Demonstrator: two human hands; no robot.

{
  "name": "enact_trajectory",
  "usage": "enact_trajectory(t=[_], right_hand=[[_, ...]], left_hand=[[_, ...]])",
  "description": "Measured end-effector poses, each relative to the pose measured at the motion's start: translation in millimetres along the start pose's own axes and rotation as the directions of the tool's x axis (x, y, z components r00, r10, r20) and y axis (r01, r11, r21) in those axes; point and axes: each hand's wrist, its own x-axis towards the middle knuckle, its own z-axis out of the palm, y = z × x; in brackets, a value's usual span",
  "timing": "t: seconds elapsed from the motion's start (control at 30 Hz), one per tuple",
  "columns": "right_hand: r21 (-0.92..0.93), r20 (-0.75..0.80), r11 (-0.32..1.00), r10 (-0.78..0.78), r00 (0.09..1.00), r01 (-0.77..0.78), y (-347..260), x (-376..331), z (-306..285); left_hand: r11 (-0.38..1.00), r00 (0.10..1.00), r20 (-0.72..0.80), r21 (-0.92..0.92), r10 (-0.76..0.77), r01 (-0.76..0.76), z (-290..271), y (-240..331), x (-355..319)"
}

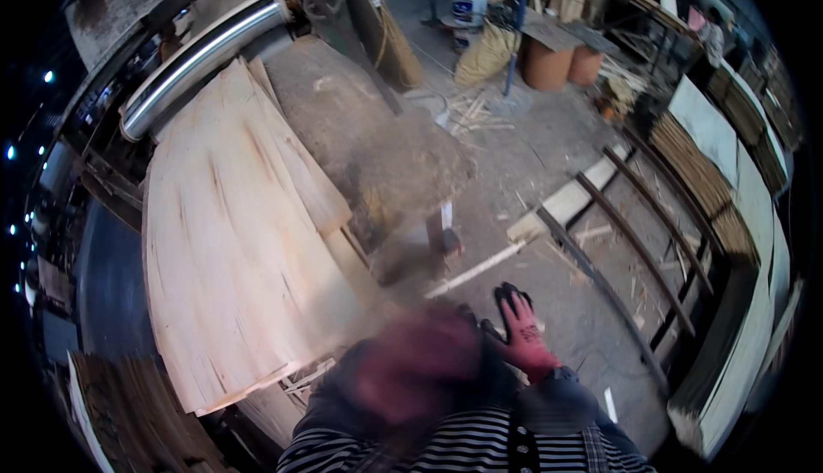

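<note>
My right hand (525, 336), in a pink glove with black fingertips, is raised in front of my body. Its fingers are stretched out, the thumb stands apart, and nothing is in it. To its left, a reddish smear near my chest looks like my gloved left hand (420, 357); motion hides its fingers. Pale wood veneer sheets (231, 242) lie overlapping on the left, their near corner close to my left hand. They reach up to a shiny metal roller (206, 66). Beside the sheets is a dusty brown surface (343, 122).
A dark metal rack with bars (634, 242) stands low on the right, beside tall veneer stacks (703, 173). More stacked sheets (137, 413) are at the lower left. Wood scraps (480, 117) litter the floor near a yellowish sack (487, 53) and a white bucket (469, 3).
</note>
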Motion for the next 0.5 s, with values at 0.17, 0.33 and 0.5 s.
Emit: enact_trajectory(t=[0.17,0.33,0.5], right_hand=[[0.019,-0.093,0.99,0.14,0.986,-0.139,83.2,67.0,-61.6],[-0.019,-0.102,0.95,0.308,0.946,-0.312,175.8,96.8,-92.0],[-0.111,0.055,0.927,0.365,0.929,-0.357,289.2,116.9,-67.7]], left_hand=[[0.697,0.691,-0.398,0.156,-0.604,0.7,-26.7,-159.6,17.0],[0.207,0.372,-0.664,0.317,-0.648,0.926,-60.8,-280.5,12.1],[-0.288,0.084,-0.865,0.254,-0.494,0.923,-136.9,-389.9,23.9]])
